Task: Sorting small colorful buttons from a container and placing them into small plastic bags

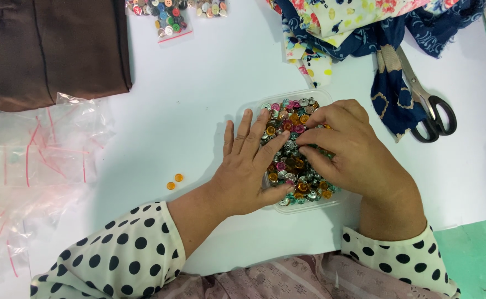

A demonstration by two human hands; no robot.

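Buttons (294,160), metal-rimmed with pink, orange and teal centres, heaped in a clear plastic tub (309,95) near the middle of the white table (198,99).

Largest first: brown cloth (49,50) spread over the far left corner, touching the table edge. Floral and navy fabric (364,27) bunched at the far right, one navy strip trailing down beside the tub. Pile of empty clear zip bags (32,160) with red seals crumpled along the left side. Black-handled scissors (428,108) lying on the navy strip, well right of the tub.

Left hand (248,171) laid flat, fingers spread apart, fingertips over the tub's left rim and resting on the buttons; nothing gripped. Right hand (353,155) curled over the right half of the tub, fingertips drawn together and pressed down among the buttons; hard to tell whether one is pinched. Polka-dot sleeves at both wrists.

Small bags of mixed coloured buttons (168,16) at the far edge. Two loose orange buttons (175,181) on bare table just left of the left hand.
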